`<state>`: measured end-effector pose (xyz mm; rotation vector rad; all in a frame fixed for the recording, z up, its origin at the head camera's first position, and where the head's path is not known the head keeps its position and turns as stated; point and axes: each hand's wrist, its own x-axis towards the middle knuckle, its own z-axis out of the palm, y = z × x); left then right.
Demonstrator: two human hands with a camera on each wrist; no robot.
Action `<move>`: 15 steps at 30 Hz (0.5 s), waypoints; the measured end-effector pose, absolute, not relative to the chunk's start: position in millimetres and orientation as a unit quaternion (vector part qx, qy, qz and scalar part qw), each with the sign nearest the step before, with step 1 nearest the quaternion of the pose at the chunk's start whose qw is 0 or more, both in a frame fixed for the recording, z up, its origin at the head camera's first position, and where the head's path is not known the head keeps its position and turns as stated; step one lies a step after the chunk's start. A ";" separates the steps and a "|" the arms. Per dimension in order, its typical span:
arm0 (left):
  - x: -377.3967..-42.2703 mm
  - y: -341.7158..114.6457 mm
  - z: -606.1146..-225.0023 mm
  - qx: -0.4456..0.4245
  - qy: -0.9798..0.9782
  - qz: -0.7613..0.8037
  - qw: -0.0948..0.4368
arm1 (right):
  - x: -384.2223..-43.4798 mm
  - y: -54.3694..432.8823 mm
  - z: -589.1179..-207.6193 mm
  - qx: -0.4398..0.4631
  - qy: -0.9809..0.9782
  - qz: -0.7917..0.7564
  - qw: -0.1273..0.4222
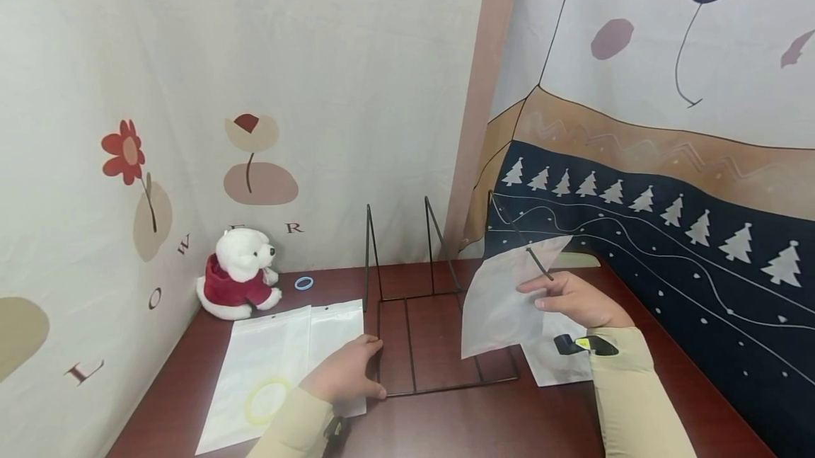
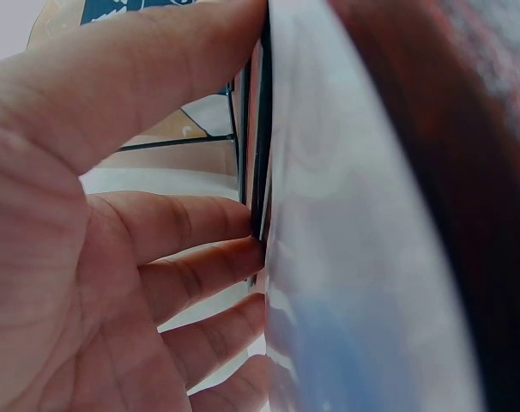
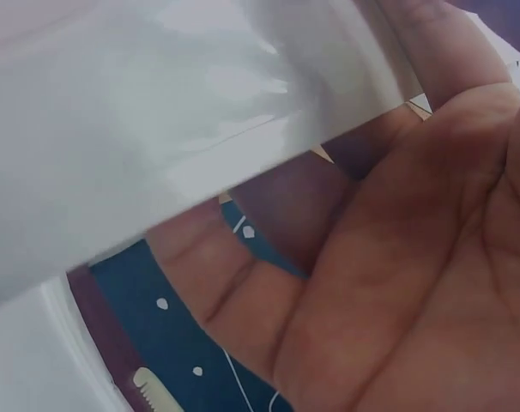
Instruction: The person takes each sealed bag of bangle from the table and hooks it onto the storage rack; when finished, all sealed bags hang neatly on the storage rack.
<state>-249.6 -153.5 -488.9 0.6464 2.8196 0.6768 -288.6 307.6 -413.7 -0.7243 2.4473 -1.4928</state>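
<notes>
A black wire rack with upright loops stands on the table. My right hand pinches a white plastic bag between thumb and fingers, raised at the rack's right side. A dark wire crosses the bag's upper part. In the right wrist view the bag hides part of the fingers. My left hand rests at the rack's front left corner, thumb and fingers apart. Its fingertips touch the dark wire edge beside another white bag in the left wrist view.
Two white bags lie at the left, one showing a pale yellow ring. Another white bag lies under my right hand. A plush bear, a blue ring and a pale green object sit farther back.
</notes>
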 end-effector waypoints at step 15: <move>-248.7 -152.9 -488.4 0.217 0.946 0.228 0.084 | -293.5 304.3 -419.2 -0.192 0.834 -0.512 0.069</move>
